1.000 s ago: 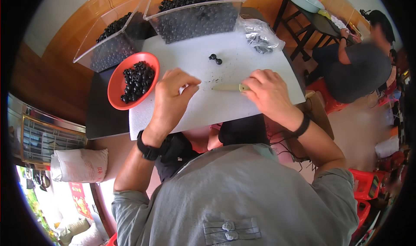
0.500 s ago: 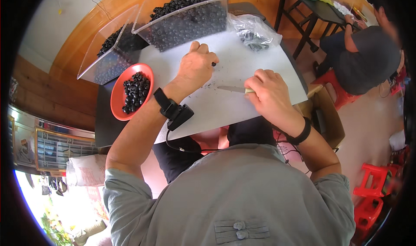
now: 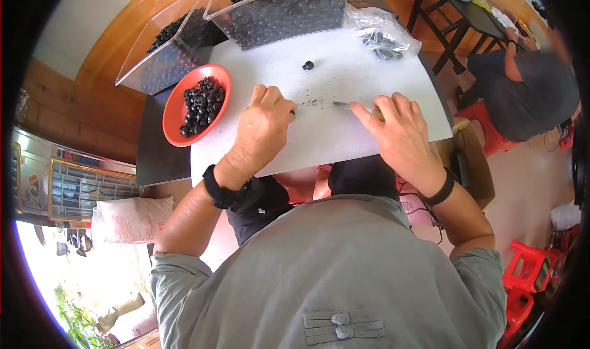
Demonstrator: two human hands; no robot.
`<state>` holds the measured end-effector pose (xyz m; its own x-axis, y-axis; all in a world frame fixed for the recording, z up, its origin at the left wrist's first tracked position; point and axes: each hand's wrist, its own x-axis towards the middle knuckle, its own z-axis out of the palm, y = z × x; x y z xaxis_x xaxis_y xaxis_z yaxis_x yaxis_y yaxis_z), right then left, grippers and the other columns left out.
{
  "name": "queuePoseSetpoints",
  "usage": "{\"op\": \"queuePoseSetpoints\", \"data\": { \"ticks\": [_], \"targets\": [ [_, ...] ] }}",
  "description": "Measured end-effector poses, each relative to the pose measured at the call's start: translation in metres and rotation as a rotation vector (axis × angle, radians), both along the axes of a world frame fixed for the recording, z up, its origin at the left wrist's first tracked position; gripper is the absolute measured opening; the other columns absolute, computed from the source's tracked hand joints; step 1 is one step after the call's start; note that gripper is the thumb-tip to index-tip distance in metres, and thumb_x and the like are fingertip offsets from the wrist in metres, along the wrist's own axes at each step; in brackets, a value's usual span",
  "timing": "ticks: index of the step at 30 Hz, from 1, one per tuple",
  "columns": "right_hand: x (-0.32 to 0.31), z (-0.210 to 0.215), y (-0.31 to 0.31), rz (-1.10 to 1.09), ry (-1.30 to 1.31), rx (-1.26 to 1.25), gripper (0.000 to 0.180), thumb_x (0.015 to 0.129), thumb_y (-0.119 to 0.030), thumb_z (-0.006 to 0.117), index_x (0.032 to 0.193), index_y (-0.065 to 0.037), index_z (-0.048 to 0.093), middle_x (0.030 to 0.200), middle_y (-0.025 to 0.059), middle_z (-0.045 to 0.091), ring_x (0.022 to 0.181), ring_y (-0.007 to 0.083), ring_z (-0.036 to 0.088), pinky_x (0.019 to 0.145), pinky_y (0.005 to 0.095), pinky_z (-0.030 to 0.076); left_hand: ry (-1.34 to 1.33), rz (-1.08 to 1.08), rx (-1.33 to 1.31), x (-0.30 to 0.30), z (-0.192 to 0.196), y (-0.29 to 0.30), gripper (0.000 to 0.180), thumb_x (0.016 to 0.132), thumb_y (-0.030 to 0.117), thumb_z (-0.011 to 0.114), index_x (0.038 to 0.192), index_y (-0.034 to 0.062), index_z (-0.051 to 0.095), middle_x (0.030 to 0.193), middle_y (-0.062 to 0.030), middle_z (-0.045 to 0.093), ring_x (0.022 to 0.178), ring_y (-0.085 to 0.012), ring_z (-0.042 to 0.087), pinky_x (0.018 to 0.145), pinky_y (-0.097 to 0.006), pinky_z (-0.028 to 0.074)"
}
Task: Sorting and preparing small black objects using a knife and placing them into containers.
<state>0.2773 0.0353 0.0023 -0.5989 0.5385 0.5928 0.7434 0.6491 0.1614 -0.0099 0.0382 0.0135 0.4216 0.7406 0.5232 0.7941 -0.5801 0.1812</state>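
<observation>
- Left hand point(image 3: 263, 122): grip pinched on small black part point(image 3: 293, 112), mostly hidden, above table point(image 3: 335, 145).
- Right hand point(image 3: 402, 127): grip wrapped round knife point(image 3: 342, 105), blade pointing left.
- My worry: part twists under pressure, blade skids into pinching hand.

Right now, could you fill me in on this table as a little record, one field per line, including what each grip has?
Left grip: small black piece at the fingertips
Right grip: knife, blade pointing toward the left one
Work surface: white, with dark specks between them
Loose piece: one, black, beyond the specks
Red bowl: at left, holding black pieces
Far side: two clear bins of black pieces; plastic bag at right
</observation>
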Motion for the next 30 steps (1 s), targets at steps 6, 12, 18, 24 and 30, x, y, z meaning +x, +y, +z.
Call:
{"op": "queuePoseSetpoints", "data": {
  "ticks": [6, 12, 18, 24, 30],
  "targets": [
    [0.005, 0.010, -0.010, -0.025, -0.151, -0.112, 0.049, 0.086, -0.006, 0.062, 0.133, -0.016, 0.065, 0.104, 0.0081, 0.050, 0.093, 0.0265, 0.054, 0.071, 0.0377, 0.046, -0.023, 0.071, 0.050, -0.001, -0.012, -0.010, 0.021, 0.078, 0.000, 0.075, 0.098, 0.0039, 0.072, 0.092, -0.0104, 0.057, 0.092, -0.0321, 0.056, 0.077, -0.043, 0.054],
    [0.013, 0.020, -0.016, 0.019, -0.191, -0.162, 0.051, 0.084, -0.004, 0.063, 0.135, -0.011, 0.063, 0.101, 0.0078, 0.051, 0.090, 0.0251, 0.057, 0.072, 0.0369, 0.049, -0.445, 0.036, -0.110, -0.008, -0.006, -0.026, 0.023, 0.087, -0.002, 0.071, 0.110, 0.0015, 0.074, 0.098, -0.0110, 0.062, 0.093, -0.0282, 0.057, 0.079, -0.038, 0.052],
    [0.007, 0.018, 0.003, -0.021, -0.045, -0.172, 0.038, 0.084, -0.003, 0.063, 0.121, -0.007, 0.068, 0.093, 0.0079, 0.058, 0.076, 0.0260, 0.060, 0.068, 0.0392, 0.051, -0.918, 0.021, -0.509, -0.008, 0.001, -0.032, 0.023, 0.097, -0.001, 0.065, 0.118, 0.0011, 0.074, 0.096, -0.0067, 0.065, 0.085, -0.0145, 0.057, 0.075, -0.028, 0.050],
    [0.003, 0.044, 0.010, 0.232, 0.451, -0.519, 0.018, 0.087, -0.004, 0.069, 0.104, -0.010, 0.071, 0.092, 0.0071, 0.064, 0.082, 0.0296, 0.065, 0.069, 0.0397, 0.052, -1.344, -0.208, -0.710, -0.005, -0.006, -0.035, 0.025, 0.101, 0.002, 0.061, 0.124, -0.0038, 0.072, 0.106, -0.0100, 0.069, 0.082, -0.0146, 0.059, 0.075, -0.028, 0.051],
    [-0.007, 0.030, -0.002, 0.286, 0.121, -0.406, 0.007, 0.086, -0.011, 0.072, 0.092, -0.009, 0.069, 0.088, 0.0065, 0.061, 0.086, 0.0283, 0.063, 0.073, 0.0412, 0.052, -1.486, -0.212, -0.785, -0.004, -0.009, -0.041, 0.028, 0.103, 0.003, 0.060, 0.128, -0.0040, 0.070, 0.105, -0.0104, 0.069, 0.088, -0.0161, 0.062, 0.075, -0.030, 0.052]
  ]
}}
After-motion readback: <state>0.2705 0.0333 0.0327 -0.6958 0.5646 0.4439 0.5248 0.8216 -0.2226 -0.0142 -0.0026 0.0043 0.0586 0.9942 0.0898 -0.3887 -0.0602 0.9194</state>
